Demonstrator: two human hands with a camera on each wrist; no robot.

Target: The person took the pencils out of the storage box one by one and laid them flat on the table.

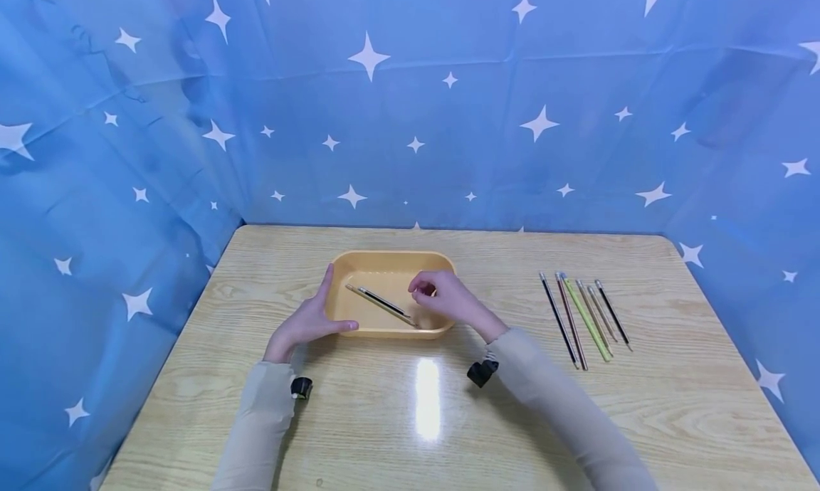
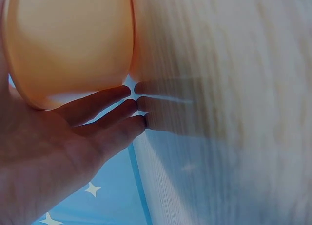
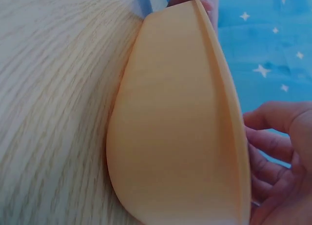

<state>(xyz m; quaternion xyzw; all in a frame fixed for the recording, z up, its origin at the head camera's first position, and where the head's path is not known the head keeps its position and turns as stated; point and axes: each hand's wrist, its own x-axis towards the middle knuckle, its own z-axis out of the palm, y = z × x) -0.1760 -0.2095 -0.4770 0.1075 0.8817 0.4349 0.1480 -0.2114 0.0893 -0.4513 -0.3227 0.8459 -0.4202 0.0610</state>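
Observation:
A shallow orange plastic tray (image 1: 384,332) stands on the table. Two pencils lie slantwise inside it, a gold pencil (image 1: 382,307) and a dark pencil (image 1: 388,304). At the tray's left front corner is my left hand (image 1: 306,324), its straight fingers along the outer side and its thumb at the front rim. The left wrist view shows these fingers (image 2: 100,110) extended against the tray wall (image 2: 73,45). Over the tray's right part hangs my right hand (image 1: 442,295), fingers loosely bent, nothing visible between them. From the right wrist, the tray's outer wall (image 3: 170,113) partly hides these fingers.
Right of the tray, several pencils lie side by side on the table (image 1: 359,420), among them a lime green pencil (image 1: 587,319), a dark red pencil (image 1: 571,321) and a black pencil (image 1: 613,314). A blue star-patterned curtain (image 1: 435,171) encloses the back and sides.

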